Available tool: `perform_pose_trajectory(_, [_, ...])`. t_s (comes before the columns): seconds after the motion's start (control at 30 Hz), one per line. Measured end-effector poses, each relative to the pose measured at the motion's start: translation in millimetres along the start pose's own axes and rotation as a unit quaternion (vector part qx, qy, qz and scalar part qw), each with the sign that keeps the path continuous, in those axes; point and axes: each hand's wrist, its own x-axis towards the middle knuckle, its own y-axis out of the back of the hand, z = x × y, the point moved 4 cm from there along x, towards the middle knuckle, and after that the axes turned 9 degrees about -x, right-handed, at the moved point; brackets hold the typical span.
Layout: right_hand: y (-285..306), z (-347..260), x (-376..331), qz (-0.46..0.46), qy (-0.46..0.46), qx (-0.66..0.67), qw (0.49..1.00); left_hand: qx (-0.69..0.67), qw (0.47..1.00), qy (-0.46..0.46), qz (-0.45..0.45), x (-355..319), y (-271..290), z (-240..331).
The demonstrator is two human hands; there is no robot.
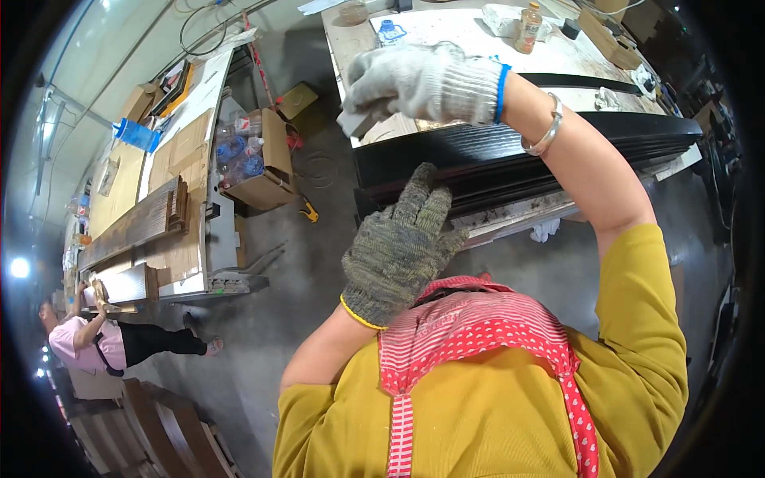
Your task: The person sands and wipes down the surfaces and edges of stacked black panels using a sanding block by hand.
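Observation:
My left hand (398, 247), in a dark grey-green knitted glove with a yellow cuff, has its fingers stretched out over the near edge of a long glossy black board (510, 151). The fingertips rest on or just above its left end. Higher up, my right hand (426, 84) wears a white knitted glove with a blue cuff. Its fingers are curled round a small pale grey block (358, 123), which sits at the board's left end; the glove covers part of it. More black moulded strips (510, 185) show along the board's near side.
The white worktable (446, 32) carries a bottle (527, 29), a blue-capped container (390, 32) and a black strip (590, 81) beyond the board. To the left, a carton of plastic bottles (267, 171) stands beside another bench (191, 151), where a person (88, 338) in pink works.

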Motion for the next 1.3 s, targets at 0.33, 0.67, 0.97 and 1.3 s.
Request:
perform_pose_trajectory(0.33, [-10,-44,3,-0.06,0.045,-0.033,0.997,0.022,0.999,-0.004,0.024,-4,1,-3])
perform_pose_trajectory(0.67, [13,-17,-39,0.129,-0.112,-0.126,0.977,-0.005,1.0,-0.016,0.006,-12,-6,-10])
perform_pose_trajectory(0.97, [-10,-78,-23,0.085,-0.08,-0.124,0.985,0.013,0.997,-0.052,0.06,-18,-1,-20])
perform_pose_trajectory(1.3, [-5,-42,-5,-0.001,-0.013,-0.02,1.0,0.03,0.998,-0.023,0.048,-16,1,-14])
